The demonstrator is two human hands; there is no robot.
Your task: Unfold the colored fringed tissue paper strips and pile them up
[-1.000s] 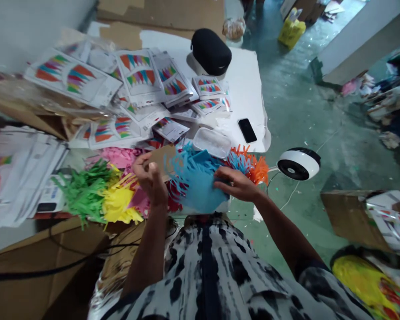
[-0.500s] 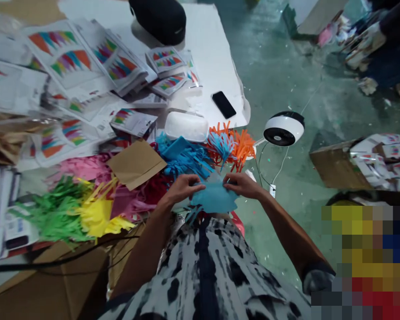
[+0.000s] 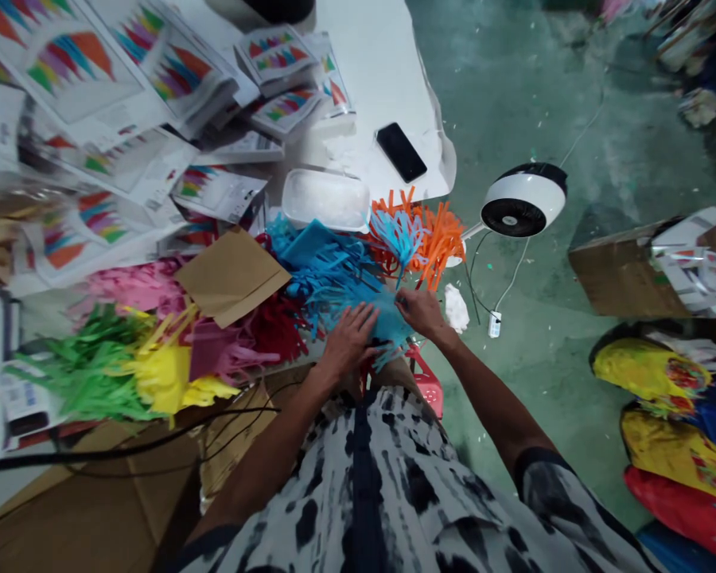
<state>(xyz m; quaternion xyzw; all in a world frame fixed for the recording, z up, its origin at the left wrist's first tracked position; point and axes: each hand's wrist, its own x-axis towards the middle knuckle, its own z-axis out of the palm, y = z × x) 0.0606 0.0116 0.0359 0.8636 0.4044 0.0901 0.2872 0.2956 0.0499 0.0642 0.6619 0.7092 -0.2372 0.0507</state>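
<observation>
A sheet of light blue fringed tissue paper (image 3: 392, 320) lies over my lap at the table's edge, its cut strips hanging toward me. My left hand (image 3: 351, 338) rests flat on its left side, fingers stretched out. At the upper right edge, my right hand (image 3: 422, 313) pinches the paper between thumb and fingers. Just beyond are a heap of darker blue fringed tissue (image 3: 328, 267), a light blue and pink tassel (image 3: 401, 239) and orange fringed tissue (image 3: 445, 239). Dark red fringes (image 3: 274, 330) lie left of my left hand.
Green (image 3: 89, 366), yellow (image 3: 164, 366) and pink tissue lie left, near a brown card (image 3: 232, 274). Behind are a plastic tub (image 3: 325, 199), a phone (image 3: 401, 151) and printed packets (image 3: 179, 64). A fan (image 3: 525, 199) and a carton (image 3: 620, 270) stand right.
My left hand has gone from pinching the tissue to lying flat on it. The sheet, held up between both hands before, now lies lower with its strips spread. The view has shifted.
</observation>
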